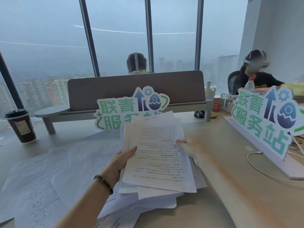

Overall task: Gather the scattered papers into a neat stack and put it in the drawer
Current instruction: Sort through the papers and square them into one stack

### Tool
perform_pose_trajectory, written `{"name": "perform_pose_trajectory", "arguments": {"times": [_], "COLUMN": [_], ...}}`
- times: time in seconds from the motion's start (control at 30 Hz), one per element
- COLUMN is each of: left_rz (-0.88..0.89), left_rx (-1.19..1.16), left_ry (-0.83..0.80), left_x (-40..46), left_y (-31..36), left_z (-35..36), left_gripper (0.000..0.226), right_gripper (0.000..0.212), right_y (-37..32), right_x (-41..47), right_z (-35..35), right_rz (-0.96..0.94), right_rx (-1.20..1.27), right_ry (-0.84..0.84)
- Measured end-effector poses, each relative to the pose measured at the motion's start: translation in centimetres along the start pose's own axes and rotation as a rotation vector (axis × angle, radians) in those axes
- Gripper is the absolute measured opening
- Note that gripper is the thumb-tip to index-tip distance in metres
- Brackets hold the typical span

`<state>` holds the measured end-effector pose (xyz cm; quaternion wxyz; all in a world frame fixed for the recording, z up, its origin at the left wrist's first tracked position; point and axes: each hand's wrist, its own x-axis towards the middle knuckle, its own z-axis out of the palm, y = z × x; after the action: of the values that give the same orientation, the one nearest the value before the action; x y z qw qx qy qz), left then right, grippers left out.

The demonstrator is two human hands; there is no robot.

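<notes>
Pinching the ragged bundle [156, 155] in our left hand [122, 159], right hand [191, 149] blurred and its grip unreadable, we risk sheets sliding toward six o'clock.

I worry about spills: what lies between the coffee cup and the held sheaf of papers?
Head view: loose printed sheets on bare desk separate the coffee cup from the sheaf in the left hand.

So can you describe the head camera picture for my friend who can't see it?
Two hands, left hand and right hand, hold an uneven bundle of papers above a desk. More loose sheets lie spread at left, near a coffee cup.
</notes>
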<state>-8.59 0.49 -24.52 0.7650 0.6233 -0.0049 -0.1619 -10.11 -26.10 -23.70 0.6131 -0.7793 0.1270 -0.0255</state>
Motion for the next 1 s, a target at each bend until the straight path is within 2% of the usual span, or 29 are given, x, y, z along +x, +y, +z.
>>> {"name": "perform_pose_trajectory", "arguments": {"times": [0.17,0.3,0.4,0.5,0.57,0.7,0.87,1.0], "left_rz": [-0.009,0.004,0.017,0.041,0.075,0.191,0.389,0.477], "left_rx": [-0.009,-0.012,0.001,0.008,0.02,0.068,0.144,0.092], "left_ry": [-0.005,-0.024,-0.033,-0.053,-0.061,-0.017,0.057,0.08], "left_x": [-0.1,0.0,-0.2,-0.3,-0.5,-1.0,-1.7,-2.3], "left_y": [-0.1,-0.1,0.0,0.2,0.5,1.8,4.3,4.7], "left_z": [-0.2,-0.3,-0.4,-0.4,-0.2,0.2,0.8,1.3], "left_gripper": [0.027,0.032,0.038,0.041,0.035,0.026,0.017,0.015], "right_gripper": [0.006,0.01,0.022,0.026,0.03,0.032,0.03,0.032], "right_y": [0.3,0.4,0.4,0.1,-0.3,-1.5,-4.4,-5.1], "right_x": [0.3,0.3,0.3,0.1,-0.1,-1.2,-2.9,-3.8], "right_z": [-0.1,0.2,1.1,1.6,1.5,1.2,0.9,1.5], "right_rz": [0.005,-0.019,0.004,0.014,-0.063,-0.188,-0.449,-0.596], "right_rx": [0.147,0.177,0.118,0.186,0.205,0.202,0.179,0.252], "right_ry": [0.0,0.051,0.076,-0.038,-0.095,0.035,0.127,0.118]}}
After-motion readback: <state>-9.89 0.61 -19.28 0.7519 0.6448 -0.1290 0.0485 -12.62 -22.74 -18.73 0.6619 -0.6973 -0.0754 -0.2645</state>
